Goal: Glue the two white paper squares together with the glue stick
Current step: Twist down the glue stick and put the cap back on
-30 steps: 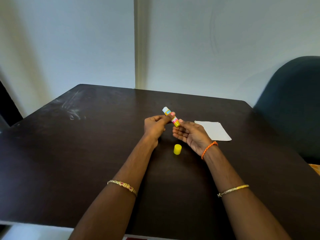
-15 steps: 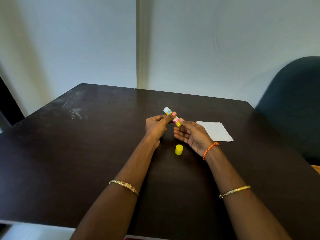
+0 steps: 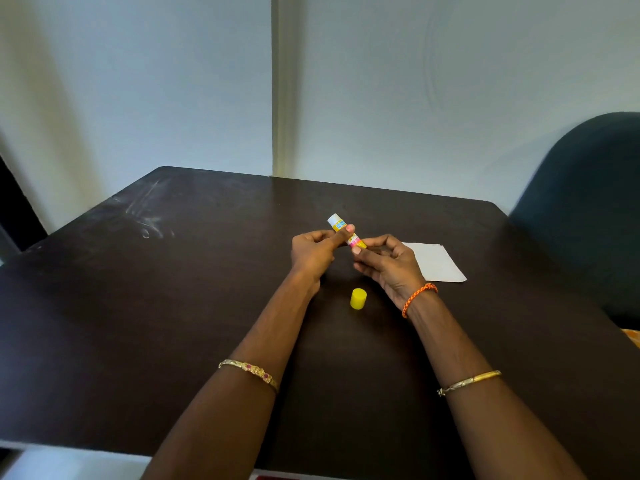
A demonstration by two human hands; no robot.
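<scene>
Surface: dark tabletop (image 3: pixel 173 323) against a pale wall.
Glue stick (image 3: pixel 346 234): uncapped, tilted, held above the table's middle, white end pointing to the far edge.
Left hand (image 3: pixel 313 252): pinching the upper barrel.
Right hand (image 3: pixel 386 263): gripping the lower end.
Yellow cap (image 3: pixel 358 298): upright, nearer the front edge, below the hands.
White paper squares (image 3: pixel 438 263): stacked flat toward the right edge.

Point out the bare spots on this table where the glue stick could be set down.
Free: the left half of the table, left of the left hand, and the far strip toward the wall. Crowded: the middle, where both hands hold the glue stick above the yellow cap, with the white paper just right.
</scene>
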